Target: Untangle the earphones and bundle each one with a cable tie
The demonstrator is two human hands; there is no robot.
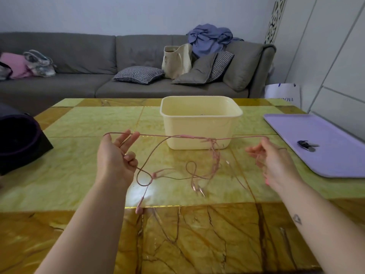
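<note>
Untangling half-done: left hand (pixel 116 155) at 9 o'clock and right hand (pixel 276 161) at 3 gripped the pink earphones (pixel 185 136) taut. The knot (pixel 212 139) remained. Bundling not begun, no cable tie seen.

Right hand (pixel 274 161): motion-blurred; finger positions and the manner of contact with the earphone cable (pixel 158 135) cannot be resolved. Left hand (pixel 116 157): the curled ring and little fingers cover the strand entering the palm. Knot (pixel 214 153) in front of the tub (pixel 197 125): blurred — individual strands cannot be separated. Tub floor: hidden by the near wall. Tray (pixel 325 155): cut off by the right edge; the small dark item (pixel 306 144) on it is too small to identify. Dark object (pixel 17 139) at the left — cropped by the frame edge. Worktop (pixel 79 119): near part cut off at the bottom edge.
</note>
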